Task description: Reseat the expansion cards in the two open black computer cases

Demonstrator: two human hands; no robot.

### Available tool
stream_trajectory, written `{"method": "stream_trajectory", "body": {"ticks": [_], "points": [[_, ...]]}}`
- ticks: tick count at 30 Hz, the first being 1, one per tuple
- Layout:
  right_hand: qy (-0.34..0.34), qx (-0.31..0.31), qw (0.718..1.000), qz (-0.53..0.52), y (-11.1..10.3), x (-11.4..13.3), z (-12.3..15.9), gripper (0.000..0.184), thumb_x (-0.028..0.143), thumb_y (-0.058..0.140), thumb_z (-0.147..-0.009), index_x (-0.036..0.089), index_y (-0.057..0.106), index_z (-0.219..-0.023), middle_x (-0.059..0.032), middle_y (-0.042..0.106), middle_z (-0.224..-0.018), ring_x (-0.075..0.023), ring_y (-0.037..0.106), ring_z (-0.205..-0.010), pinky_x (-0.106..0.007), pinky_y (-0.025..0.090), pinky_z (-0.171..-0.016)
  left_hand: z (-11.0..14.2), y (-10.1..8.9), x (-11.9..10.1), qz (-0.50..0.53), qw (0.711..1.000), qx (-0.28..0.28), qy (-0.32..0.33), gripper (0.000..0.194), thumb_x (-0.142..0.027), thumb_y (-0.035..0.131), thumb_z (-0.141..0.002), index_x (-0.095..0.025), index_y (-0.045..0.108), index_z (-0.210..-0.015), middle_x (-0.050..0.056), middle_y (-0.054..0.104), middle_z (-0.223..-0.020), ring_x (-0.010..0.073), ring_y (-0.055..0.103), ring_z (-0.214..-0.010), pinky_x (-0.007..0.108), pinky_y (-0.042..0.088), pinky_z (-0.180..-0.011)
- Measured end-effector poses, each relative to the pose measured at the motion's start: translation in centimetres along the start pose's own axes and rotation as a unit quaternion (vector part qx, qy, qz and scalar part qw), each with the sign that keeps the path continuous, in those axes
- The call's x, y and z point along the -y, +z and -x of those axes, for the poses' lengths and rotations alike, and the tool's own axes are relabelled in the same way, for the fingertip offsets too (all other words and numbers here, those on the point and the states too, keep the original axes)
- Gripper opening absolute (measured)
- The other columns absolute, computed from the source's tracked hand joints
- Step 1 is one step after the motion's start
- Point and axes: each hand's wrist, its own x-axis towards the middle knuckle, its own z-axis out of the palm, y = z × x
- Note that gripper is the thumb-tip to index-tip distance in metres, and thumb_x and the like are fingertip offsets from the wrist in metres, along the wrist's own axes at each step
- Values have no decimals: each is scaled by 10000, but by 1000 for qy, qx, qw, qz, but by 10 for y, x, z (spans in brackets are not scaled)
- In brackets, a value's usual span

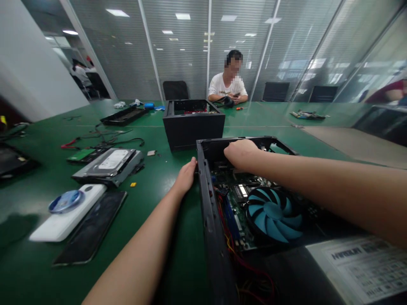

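Note:
An open black computer case [210, 220] lies in front of me with its inside facing up. A cooling fan with teal blades [272, 209] sits on the green motherboard [237, 199], and a labelled power supply [359, 267] lies nearest to me. My left hand [186, 177] holds the case's left outer wall near the far corner; most of its fingers are hidden. Reaching across the fan, my right hand [241, 153] is closed at the far end of the case. Its fingertips point down inside, and what they hold cannot be seen.
A second black case [193, 127] stands behind mine. To the left lie a hard drive [111, 163], a white phone-like slab [68, 214], a tape roll [66, 201], a dark phone [92, 228] and loose cables [101, 134]. A person [229, 82] sits across the green table [260, 120].

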Motion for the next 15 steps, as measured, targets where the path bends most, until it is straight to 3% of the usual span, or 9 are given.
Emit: {"method": "stream_trajectory", "body": {"ticks": [5, 9, 10, 12, 14, 15], "points": [[-17, -53, 998, 16, -38, -9, 24, 254, 343, 644, -763, 145, 713, -905, -158, 681, -860, -281, 655, -812, -401, 512, -711, 1, -1, 6, 14, 1000, 16, 1, 543, -518, 327, -902, -130, 707, -899, 73, 722, -910, 200, 607, -922, 297, 453, -885], [-121, -145, 982, -3, -80, 1, 93, 313, 487, 570, -808, 197, 686, -793, -75, 657, -761, -223, 630, -704, -369, 514, -639, 3, -1, 6, 24, 999, 23, -20, 571, -543, 311, -907, -122, 693, -951, 64, 723, -899, 198, 615, -887, 295, 465, -851], [-172, -178, 969, -22, -86, 8, 115, 318, 497, 536, -831, 214, 677, -787, -60, 655, -765, -214, 625, -695, -361, 514, -622, 3, -1, 6, 24, 999, 23, -19, 567, -544, 313, -906, -122, 691, -940, 64, 721, -899, 197, 614, -876, 294, 466, -842], [-292, -274, 914, -56, -88, 28, 160, 306, 497, 516, -849, 236, 674, -865, -53, 671, -871, -202, 625, -760, -337, 519, -619, 4, -2, 7, 15, 1000, 14, -9, 539, -533, 339, -901, -125, 690, -903, 67, 715, -916, 199, 606, -890, 294, 459, -855], [-365, -362, 856, -59, -75, 51, 194, 257, 416, 518, -871, 240, 661, -991, -30, 658, -1068, -180, 612, -913, -295, 531, -674, 4, -2, 9, 7, 1000, 3, 0, 507, -519, 371, -891, -127, 693, -879, 73, 710, -936, 206, 596, -930, 305, 449, -895], [-361, -412, 834, -67, -64, 62, 204, 240, 365, 509, -884, 238, 648, -1033, -9, 638, -1136, -163, 596, -971, -274, 532, -690, 3, -3, 10, 4, 1000, -1, 0, 496, -516, 385, -883, -129, 695, -870, 75, 710, -940, 209, 595, -937, 317, 447, -910]]}}
